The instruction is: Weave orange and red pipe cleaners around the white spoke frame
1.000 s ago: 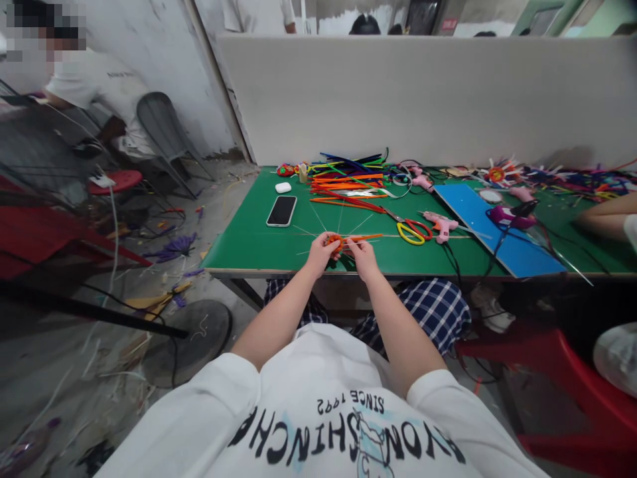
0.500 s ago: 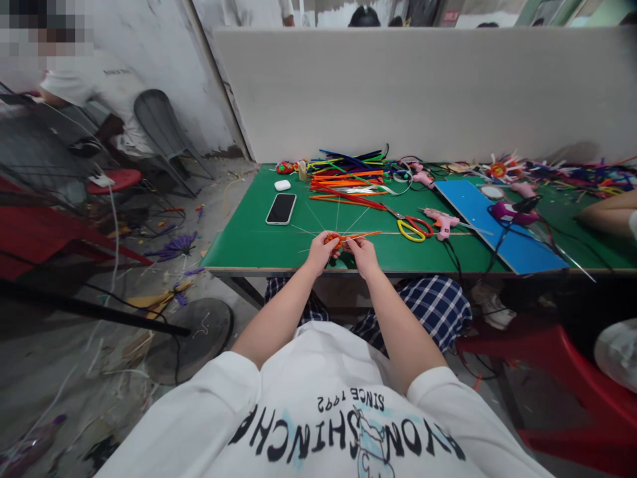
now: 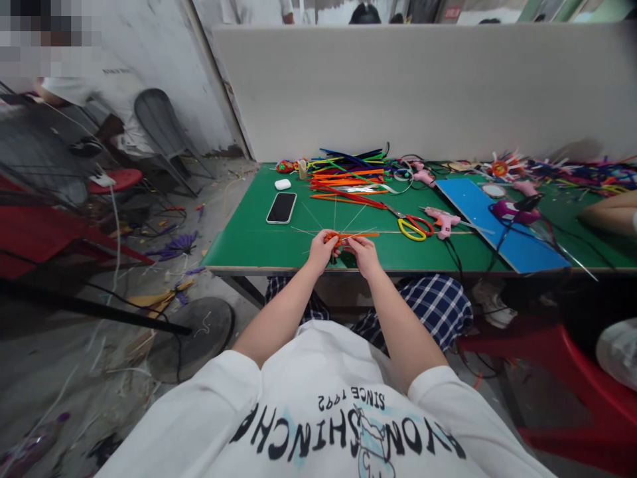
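Left fingers (image 3: 326, 240) tight on orange piece (image 3: 338, 239), right fingers (image 3: 355, 243) at orange strip (image 3: 371, 235)

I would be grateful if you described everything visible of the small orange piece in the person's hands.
The orange piece looks roughly rounded, but fingers hide much of it, and its material is too small to tell. Thin, pale, straight spokes fan out from it above the green tabletop. An orange strip sticks out to the right, by the fingertips of the right hand. The left hand grips its left side. It is near the table's front edge; whether it touches the surface is unclear.
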Motion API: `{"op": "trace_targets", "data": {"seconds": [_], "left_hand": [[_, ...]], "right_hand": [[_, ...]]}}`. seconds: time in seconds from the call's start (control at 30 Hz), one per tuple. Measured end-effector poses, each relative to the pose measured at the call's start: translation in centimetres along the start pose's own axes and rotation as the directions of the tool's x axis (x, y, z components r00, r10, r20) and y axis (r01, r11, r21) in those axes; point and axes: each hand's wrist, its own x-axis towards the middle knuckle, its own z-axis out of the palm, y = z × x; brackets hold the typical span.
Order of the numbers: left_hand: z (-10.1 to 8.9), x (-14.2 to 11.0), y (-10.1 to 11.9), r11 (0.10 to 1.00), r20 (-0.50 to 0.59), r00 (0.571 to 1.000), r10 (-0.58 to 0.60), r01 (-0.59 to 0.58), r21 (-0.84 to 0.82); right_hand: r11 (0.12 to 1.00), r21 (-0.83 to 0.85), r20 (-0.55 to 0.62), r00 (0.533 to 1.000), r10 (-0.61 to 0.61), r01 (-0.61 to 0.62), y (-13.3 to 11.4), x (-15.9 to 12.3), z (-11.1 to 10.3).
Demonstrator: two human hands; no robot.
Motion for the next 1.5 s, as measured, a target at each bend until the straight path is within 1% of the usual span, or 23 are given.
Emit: {"op": "trace_targets", "data": {"seconds": [0.37, 0.97, 1.33, 1.5], "left_hand": [[0.20, -0.14, -0.06, 1.000, -0.001, 1.000, 0.002, -0.002, 0.028], [0.23, -0.20, -0.05, 0.999, -0.003, 1.000, 0.005, -0.005, 0.042], [0.36, -0.38, 0.06, 0.999, 0.018, 1.000, 0.000, -0.001, 0.047], [0.28, -0.32, -0.02, 0.999, 0.018, 1.000, -0.003, 0.002, 0.050]], "right_hand": [[1.000, -0.017, -0.007, 1.000, -0.005, 0.005, 0.20, 0.13, 0.02], [1.000, -0.014, 0.013, 1.000, -0.003, 0.004, 0.30, 0.12, -0.17], [1.000, 0.026, -0.037, 0.999, -0.011, 0.012, -0.30, -0.16, 0.16], [0.999, 0.043, -0.019, 1.000, -0.008, 0.009, -0.06, -0.09, -0.08]]}}
